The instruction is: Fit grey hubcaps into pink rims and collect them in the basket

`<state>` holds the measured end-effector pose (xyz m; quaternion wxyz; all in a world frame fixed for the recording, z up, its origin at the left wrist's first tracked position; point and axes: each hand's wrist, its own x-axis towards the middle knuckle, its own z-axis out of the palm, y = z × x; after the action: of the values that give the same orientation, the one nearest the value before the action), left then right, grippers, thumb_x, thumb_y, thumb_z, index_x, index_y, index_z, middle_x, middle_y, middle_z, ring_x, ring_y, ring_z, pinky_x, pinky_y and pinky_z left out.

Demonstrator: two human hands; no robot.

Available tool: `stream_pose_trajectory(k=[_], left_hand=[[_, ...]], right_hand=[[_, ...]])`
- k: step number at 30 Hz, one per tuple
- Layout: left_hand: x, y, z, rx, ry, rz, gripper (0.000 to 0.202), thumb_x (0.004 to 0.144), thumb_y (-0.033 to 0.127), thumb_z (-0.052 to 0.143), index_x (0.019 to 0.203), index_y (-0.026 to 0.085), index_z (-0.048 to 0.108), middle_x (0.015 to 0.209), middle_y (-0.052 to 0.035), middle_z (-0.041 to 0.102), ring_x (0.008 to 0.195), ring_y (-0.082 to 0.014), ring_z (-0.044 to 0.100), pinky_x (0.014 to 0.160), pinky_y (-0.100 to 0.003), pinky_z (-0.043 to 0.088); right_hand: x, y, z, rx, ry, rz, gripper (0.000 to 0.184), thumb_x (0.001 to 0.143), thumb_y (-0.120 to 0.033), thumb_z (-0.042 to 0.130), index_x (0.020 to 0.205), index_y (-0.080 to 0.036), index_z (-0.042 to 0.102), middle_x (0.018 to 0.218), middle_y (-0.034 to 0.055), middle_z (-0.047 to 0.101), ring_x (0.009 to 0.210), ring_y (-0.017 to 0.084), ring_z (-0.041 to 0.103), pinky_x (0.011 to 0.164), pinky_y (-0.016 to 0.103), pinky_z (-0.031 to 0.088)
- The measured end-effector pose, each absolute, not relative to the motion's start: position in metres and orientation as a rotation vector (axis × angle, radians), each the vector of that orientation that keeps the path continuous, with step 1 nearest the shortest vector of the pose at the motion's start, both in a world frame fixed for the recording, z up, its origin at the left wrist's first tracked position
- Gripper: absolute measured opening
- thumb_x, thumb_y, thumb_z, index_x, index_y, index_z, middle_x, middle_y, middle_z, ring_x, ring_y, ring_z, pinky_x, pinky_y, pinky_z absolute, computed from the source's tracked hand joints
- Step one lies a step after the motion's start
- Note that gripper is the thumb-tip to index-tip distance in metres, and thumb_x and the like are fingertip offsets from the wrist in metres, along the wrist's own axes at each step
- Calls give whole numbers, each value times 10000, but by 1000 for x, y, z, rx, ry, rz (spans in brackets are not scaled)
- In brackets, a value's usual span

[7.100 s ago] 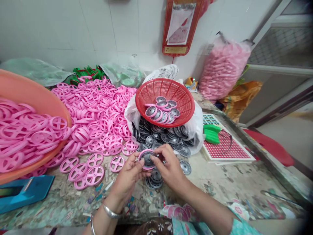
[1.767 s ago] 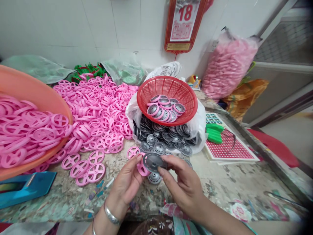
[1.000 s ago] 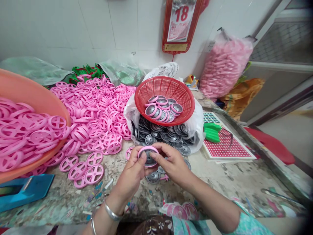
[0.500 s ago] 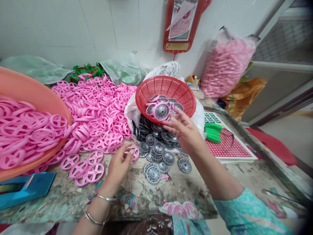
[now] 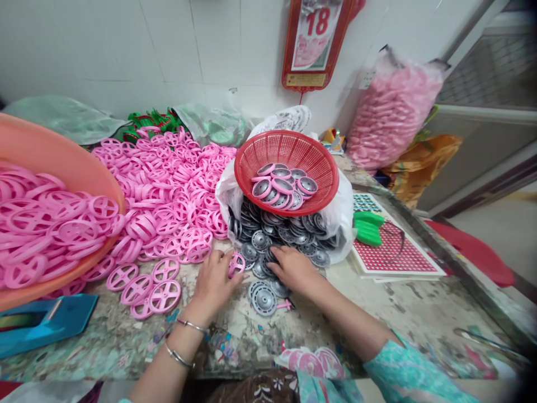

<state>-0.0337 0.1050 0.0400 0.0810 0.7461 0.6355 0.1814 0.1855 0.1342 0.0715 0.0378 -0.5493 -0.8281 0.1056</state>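
Observation:
My left hand (image 5: pixel 213 282) rests on the worn table, its fingertips closing on a pink spoked wheel (image 5: pixel 237 264). My right hand (image 5: pixel 292 268) lies palm down on several loose grey hubcap discs (image 5: pixel 264 298) in front of the white bag of grey discs (image 5: pixel 289 229); its fingertips are curled on one disc. A red mesh basket (image 5: pixel 289 148) on top of that bag holds several assembled pink-and-grey wheels (image 5: pixel 283 186). Neither hand holds anything lifted off the table.
A big heap of pink wheels (image 5: pixel 168 179) spreads at the left. An orange basin (image 5: pixel 50 162) full of them sits at the far left, with a blue box (image 5: pixel 37 324) in front. A red dotted card with green parts (image 5: pixel 388 249) lies at right; a pink-filled bag (image 5: pixel 390 115) stands behind.
The assembled wheel that was between both hands has been dropped by my right hand into the red basket. My right hand has come back down to the grey discs; my left has reached a pink wheel.

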Motion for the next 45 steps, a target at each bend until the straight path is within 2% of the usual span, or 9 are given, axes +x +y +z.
stream_pose_trajectory(k=[4,8,11,15,19,25,30,36,45], left_hand=[[-32,102,38,2296,1839,491,364,848,303,501,1159,162,628,968,-117,621,947,-271,540,864,-410,414],[-34,100,38,2009,1786,842,339,860,282,462,1111,170,662,873,-94,660,847,-243,573,817,-399,434],[-33,99,42,1322,1600,1200,256,786,320,584,972,186,698,833,-46,685,778,-201,606,758,-339,474],[-30,94,55,734,1305,1288,212,751,307,619,895,157,662,769,-35,699,676,-177,648,670,-337,540],[-25,87,68,336,998,1268,139,738,190,653,868,141,644,788,-59,723,697,-168,679,686,-326,569],[-2,81,79,405,882,1269,236,705,198,734,916,145,644,829,-46,729,696,-155,687,677,-290,572],[7,79,85,505,847,1314,283,677,253,767,915,154,651,837,-20,718,684,-134,671,659,-274,564],[7,76,86,551,863,1312,295,671,245,768,917,161,628,861,-15,703,710,-129,654,656,-270,553],[18,75,84,573,950,1359,281,590,204,778,783,176,576,678,34,672,590,-112,614,565,-230,508]], right_hand=[[186,135,69,-1665,-2568,338,370,902,-354,466,1189,-161,597,1037,132,619,978,262,570,842,338,421],[194,138,61,-1612,-2421,523,388,935,-402,398,1193,-207,613,1097,116,591,1032,227,550,889,309,393],[199,144,54,-1626,-2319,655,388,878,-363,512,1215,-187,593,1071,108,586,999,216,557,881,300,394],[202,149,49,-1649,-2162,732,534,709,-344,700,1203,-182,577,1029,85,551,894,203,552,788,291,412],[200,144,60,-1479,-1971,836,192,712,-267,662,887,-191,635,806,17,553,751,162,523,693,279,395],[172,123,96,-1155,-1439,1284,263,753,-417,633,786,-216,466,599,-67,425,480,95,381,467,228,318],[159,114,98,-1179,-1567,1013,205,750,-337,655,782,-198,508,744,-22,503,669,117,462,600,238,380],[163,113,102,-1062,-1626,1305,275,766,-322,641,983,-197,528,776,-22,541,695,123,494,624,239,403],[158,105,101,-1033,-1604,1332,162,756,-267,627,876,-187,552,748,-22,557,687,123,501,645,245,414]])
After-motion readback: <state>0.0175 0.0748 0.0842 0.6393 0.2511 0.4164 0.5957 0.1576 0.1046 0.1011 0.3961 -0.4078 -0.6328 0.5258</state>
